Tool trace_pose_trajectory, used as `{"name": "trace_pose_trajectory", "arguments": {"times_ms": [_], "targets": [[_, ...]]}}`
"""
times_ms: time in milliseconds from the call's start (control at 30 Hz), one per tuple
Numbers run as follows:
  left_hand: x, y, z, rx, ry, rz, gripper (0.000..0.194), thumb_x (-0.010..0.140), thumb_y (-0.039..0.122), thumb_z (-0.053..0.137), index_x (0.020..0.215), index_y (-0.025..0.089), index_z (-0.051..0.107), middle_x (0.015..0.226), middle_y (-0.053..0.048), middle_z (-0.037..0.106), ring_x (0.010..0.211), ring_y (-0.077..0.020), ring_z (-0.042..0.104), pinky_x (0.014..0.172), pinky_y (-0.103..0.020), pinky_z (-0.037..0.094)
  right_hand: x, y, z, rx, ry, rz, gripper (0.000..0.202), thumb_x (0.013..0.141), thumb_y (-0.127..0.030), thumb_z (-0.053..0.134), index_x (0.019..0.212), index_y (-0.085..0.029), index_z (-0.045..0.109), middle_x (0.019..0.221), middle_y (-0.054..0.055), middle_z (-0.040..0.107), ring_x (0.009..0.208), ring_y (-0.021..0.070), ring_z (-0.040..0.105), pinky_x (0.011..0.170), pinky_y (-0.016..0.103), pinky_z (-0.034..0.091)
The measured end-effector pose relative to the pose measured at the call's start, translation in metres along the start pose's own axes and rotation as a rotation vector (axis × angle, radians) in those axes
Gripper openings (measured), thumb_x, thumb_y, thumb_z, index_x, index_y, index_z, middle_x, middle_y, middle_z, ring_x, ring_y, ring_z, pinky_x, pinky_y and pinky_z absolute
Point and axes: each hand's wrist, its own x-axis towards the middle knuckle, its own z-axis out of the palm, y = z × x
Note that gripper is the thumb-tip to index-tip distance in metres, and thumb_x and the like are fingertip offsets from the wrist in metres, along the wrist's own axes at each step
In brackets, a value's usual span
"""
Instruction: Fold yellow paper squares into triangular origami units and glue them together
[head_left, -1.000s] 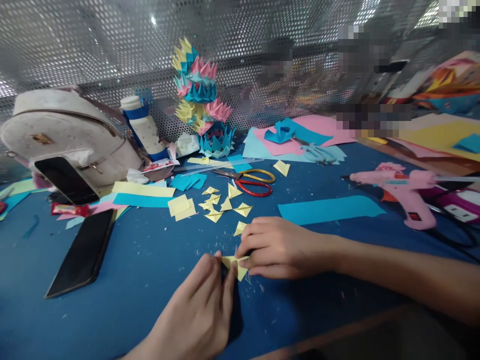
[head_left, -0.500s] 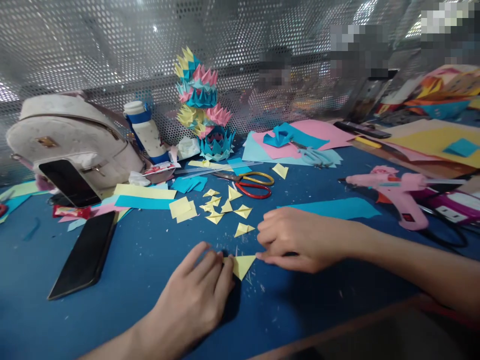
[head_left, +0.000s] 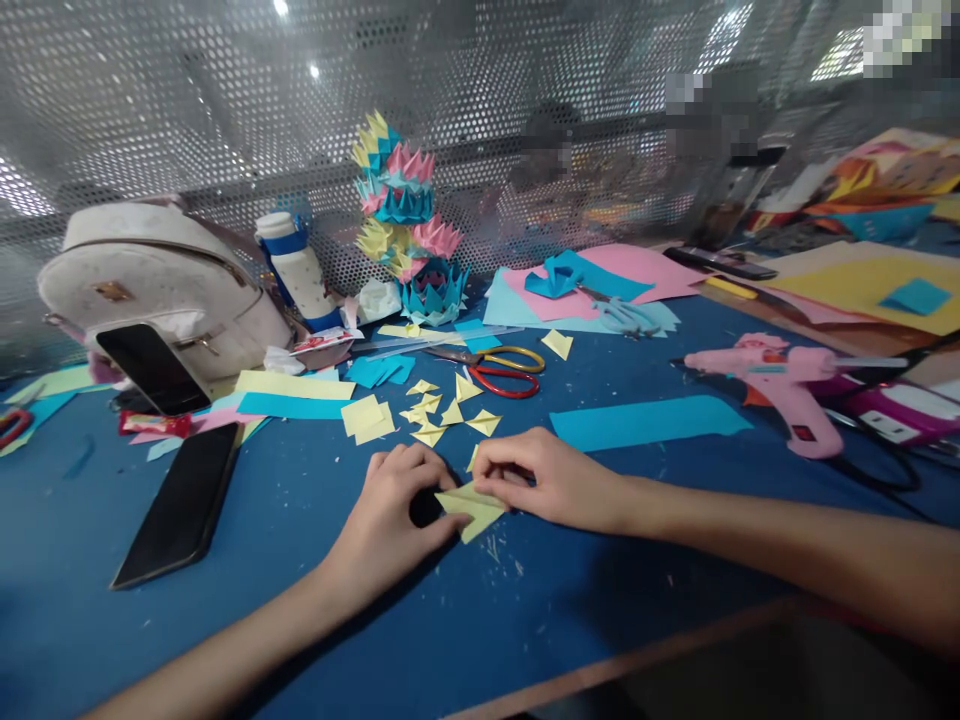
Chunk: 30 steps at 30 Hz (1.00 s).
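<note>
On blue tabletop (head_left: 300,500), your left hand (head_left: 401,505) and right hand (head_left: 551,480) grip small yellow paper (head_left: 475,508) from either side, thumbs against fingers, seemingly to steady its creases

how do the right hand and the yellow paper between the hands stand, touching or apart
Touching. The head view shows it: the right hand pinches the upper right part of the yellow paper, with no gap visible.

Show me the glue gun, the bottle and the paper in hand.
Glue gun (head_left: 793,374): head view, on its body.
Bottle (head_left: 300,278): head view, on its white side.
Paper (head_left: 481,508): head view, on its upper face.
</note>
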Motion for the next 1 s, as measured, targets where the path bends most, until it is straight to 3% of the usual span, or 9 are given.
{"name": "trace_pose_trajectory", "arguments": {"times_ms": [133,300,400,533,700,867,1000], "targets": [[0.0,0.001,-0.003,-0.163,-0.026,-0.089,0.017,0.093,0.027,0.06,0.079,0.017,0.059,0.069,0.001,0.063,0.061,-0.0117,0.059,0.057,-0.022,0.047,-0.001,-0.003,-0.002,0.273,-0.043,0.105,0.021,0.097,-0.032,0.052,0.084,-0.015,0.055,0.061,-0.002,0.06,0.053,0.0092,0.051,0.052,0.021,0.035],[-0.002,0.001,-0.004,-0.202,-0.021,-0.135,0.017,0.094,0.027,0.059,0.081,0.017,0.06,0.058,0.004,0.059,0.051,-0.0098,0.054,0.05,-0.019,0.044,-0.002,0.002,0.0,-0.084,-0.005,-0.005,0.017,0.089,-0.02,0.055,0.073,-0.016,0.054,0.064,-0.003,0.056,0.06,0.0095,0.047,0.059,0.023,0.031],[-0.003,-0.002,-0.003,-0.141,-0.009,-0.103,0.012,0.091,0.022,0.061,0.08,0.018,0.063,0.063,0.002,0.062,0.059,-0.0123,0.056,0.059,-0.024,0.045,-0.002,0.005,0.001,-0.288,-0.002,-0.106,0.014,0.087,-0.016,0.056,0.073,-0.017,0.056,0.064,-0.003,0.054,0.067,0.012,0.046,0.066,0.027,0.031],[-0.003,-0.008,-0.006,-0.07,-0.016,0.007,0.011,0.09,0.015,0.062,0.081,0.02,0.066,0.081,0.0,0.068,0.079,-0.0173,0.06,0.076,-0.033,0.043,-0.004,0.009,0.001,-0.389,-0.001,-0.202,0.012,0.094,-0.023,0.056,0.085,-0.017,0.062,0.081,0.002,0.062,0.078,0.0159,0.049,0.073,0.03,0.034],[-0.007,-0.012,-0.01,-0.06,-0.088,0.211,0.022,0.101,0.016,0.051,0.105,0.025,0.071,0.1,-0.004,0.072,0.094,-0.0184,0.063,0.085,-0.036,0.041,-0.005,0.015,-0.007,-0.414,-0.072,-0.42,0.024,0.102,-0.017,0.044,0.115,-0.019,0.065,0.112,0.005,0.068,0.099,0.0179,0.055,0.084,0.033,0.037],[-0.014,-0.016,-0.013,0.094,-0.139,0.445,0.03,0.108,0.019,0.037,0.122,0.021,0.064,0.116,-0.007,0.072,0.107,-0.0195,0.061,0.097,-0.039,0.035,-0.005,0.019,-0.011,-0.5,-0.129,-0.571,0.031,0.103,-0.013,0.038,0.119,-0.017,0.065,0.118,0.005,0.07,0.104,0.0176,0.055,0.082,0.033,0.038],[-0.012,-0.014,-0.018,0.228,-0.122,0.562,0.033,0.108,0.018,0.034,0.12,0.015,0.064,0.107,-0.006,0.073,0.103,-0.0199,0.061,0.098,-0.04,0.034,-0.004,0.018,-0.01,-0.523,-0.128,-0.573,0.026,0.104,-0.022,0.043,0.115,-0.017,0.066,0.115,0.005,0.071,0.103,0.0179,0.055,0.081,0.033,0.038]]}}
